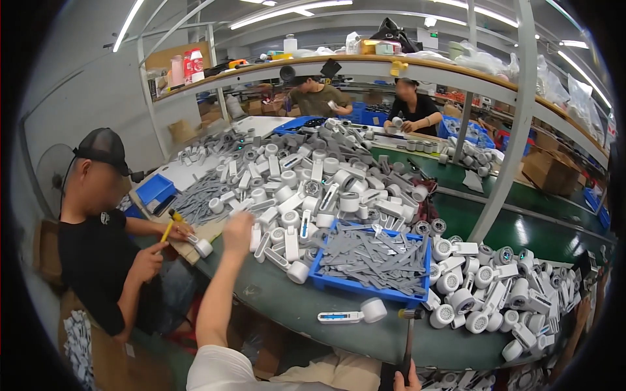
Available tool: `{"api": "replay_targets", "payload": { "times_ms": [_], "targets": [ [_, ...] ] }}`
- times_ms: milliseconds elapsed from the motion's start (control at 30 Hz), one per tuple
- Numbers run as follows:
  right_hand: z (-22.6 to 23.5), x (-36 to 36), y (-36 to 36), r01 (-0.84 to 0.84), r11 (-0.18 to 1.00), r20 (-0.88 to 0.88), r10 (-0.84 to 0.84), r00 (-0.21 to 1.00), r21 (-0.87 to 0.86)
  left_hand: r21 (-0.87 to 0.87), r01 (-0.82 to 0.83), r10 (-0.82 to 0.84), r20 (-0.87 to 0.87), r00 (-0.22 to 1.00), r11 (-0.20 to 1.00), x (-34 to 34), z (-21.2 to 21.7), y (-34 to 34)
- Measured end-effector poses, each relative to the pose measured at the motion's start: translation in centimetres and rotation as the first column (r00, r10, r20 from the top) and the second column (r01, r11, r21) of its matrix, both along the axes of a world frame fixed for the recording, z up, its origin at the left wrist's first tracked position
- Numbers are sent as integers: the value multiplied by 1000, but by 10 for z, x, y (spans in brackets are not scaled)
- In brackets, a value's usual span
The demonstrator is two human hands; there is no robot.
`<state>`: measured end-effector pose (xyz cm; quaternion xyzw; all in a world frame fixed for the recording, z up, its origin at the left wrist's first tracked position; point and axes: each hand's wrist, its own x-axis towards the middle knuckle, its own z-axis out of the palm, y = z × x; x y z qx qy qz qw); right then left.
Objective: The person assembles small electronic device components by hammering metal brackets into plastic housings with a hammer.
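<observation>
A white fan-shaped part (355,315) lies on the tabletop (280,306), long axis left to right, ahead-left of the nearer right hand (407,380), its fingers wrapped around an upright hammer (409,339). The left hand (238,229) is beside the heap of similar parts (287,195); whether its fingers grip anything, I cannot tell.

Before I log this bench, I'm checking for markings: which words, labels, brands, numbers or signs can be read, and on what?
None can be read clearly.
Red-and-white bottle on the shelf: print too small.
Black shirt at far left: pale chest mark, too blurred.
White handheld fan beside the hammer: any marks too small.
</observation>
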<state>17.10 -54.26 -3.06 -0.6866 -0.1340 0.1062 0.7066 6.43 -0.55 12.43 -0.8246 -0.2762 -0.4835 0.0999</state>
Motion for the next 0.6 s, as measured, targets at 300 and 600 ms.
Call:
{"api": "replay_targets", "payload": {
  "times_ms": [300,600],
  "targets": [
    [22,3,12,-32,987,161,58,985,-158,-237,-3,-20,-92,996,971,-6,-6,89],
    [45,-4,2,-24,981,41,33,999,-194,-519,407,-521,-88,849,752,118,-17,-73]
  ]
}}
